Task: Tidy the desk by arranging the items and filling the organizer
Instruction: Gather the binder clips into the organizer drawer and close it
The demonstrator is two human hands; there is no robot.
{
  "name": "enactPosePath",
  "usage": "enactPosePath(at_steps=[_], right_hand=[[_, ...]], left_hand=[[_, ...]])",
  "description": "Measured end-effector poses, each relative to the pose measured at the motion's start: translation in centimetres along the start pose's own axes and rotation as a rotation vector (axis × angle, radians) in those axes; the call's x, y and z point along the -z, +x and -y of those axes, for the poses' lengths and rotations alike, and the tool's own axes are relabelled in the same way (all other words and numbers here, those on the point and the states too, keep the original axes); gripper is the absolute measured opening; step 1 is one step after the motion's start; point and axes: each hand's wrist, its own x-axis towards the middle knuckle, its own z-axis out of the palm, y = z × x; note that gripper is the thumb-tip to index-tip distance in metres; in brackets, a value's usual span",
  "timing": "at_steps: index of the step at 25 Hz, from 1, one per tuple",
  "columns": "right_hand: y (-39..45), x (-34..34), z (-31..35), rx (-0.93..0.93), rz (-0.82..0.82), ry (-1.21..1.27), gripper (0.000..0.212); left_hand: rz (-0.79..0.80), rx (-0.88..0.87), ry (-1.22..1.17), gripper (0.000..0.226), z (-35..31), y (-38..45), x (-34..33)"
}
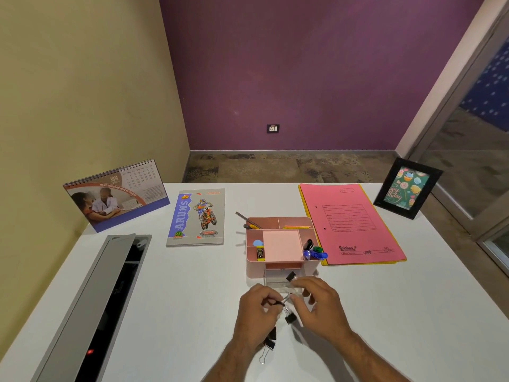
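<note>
Pinching a binder clip (289, 317) by its wire handles at lower centre, left hand (257, 312) and right hand (321, 307), above them pink organizer (281, 244) holding sticky notes (281, 245), pens (314, 250), stapler (260, 253), its clear drawer (283, 283) open with another clip (291, 276) inside.

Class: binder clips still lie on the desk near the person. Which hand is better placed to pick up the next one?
Probably the left hand: the loose binder clips lie just beside its wrist, while the right hand sits nearer the organizer's clear drawer.
</note>
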Motion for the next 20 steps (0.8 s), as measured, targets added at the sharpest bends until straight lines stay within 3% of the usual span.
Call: enactPosePath(at_steps=[4,7,10,14,17,20], right_hand=[[0.6,0.1,0.5,-0.040,0.047,0.157,0.022],[1.3,0.2,1.2,-0.108,0.028,0.236,0.023],[2.7,0.6,1.7,-0.159,-0.052,0.241,0.022],[4.6,0.6,1.6,-0.119,-0.035,-0.045,0.021],[5.4,0.1,1.4,-0.110,0.110,-0.323,0.025],[5.7,-0.3,1.4,-0.115,0.155,-0.400,0.025]], left_hand=[[0.003,-0.082,-0.093,0.023,-1.3,0.4,0.4],[0.008,-0.053,-0.095,0.030,-1.7,0.8,1.0],[0.072,0.023,0.082,0.029,-1.2,0.9,1.5],[0.358,0.073,0.626,0.046,-0.3,0.0,1.6],[0.465,-0.001,0.777,0.048,0.2,-0.7,0.5],[0.460,-0.047,0.826,0.033,0.7,-0.7,-0.2]])
